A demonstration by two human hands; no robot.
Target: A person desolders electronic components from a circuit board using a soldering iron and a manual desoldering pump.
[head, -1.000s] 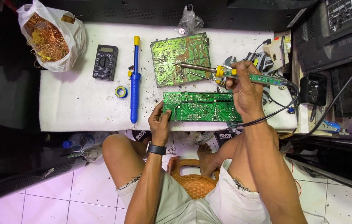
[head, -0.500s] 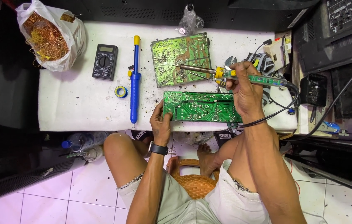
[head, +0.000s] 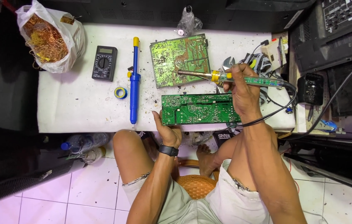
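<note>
Covering most of the view, a white table [head: 80,112] carried two green circuit boards, the nearer circuit board [head: 198,108] lying at its front edge below the farther circuit board [head: 180,60]. The left hand [head: 168,132] pinched the nearer board's left corner, while the right hand [head: 242,89] was clenched around a soldering iron [head: 225,76], its tip over the farther board. A blue desoldering pump [head: 134,81], black multimeter [head: 104,62] and small solder roll [head: 120,92] lay to the left.

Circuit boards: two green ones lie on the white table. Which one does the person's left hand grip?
The long narrow board at the table's near edge; the left hand grips its lower left corner. The squarer board lies farther back, untouched.
</note>
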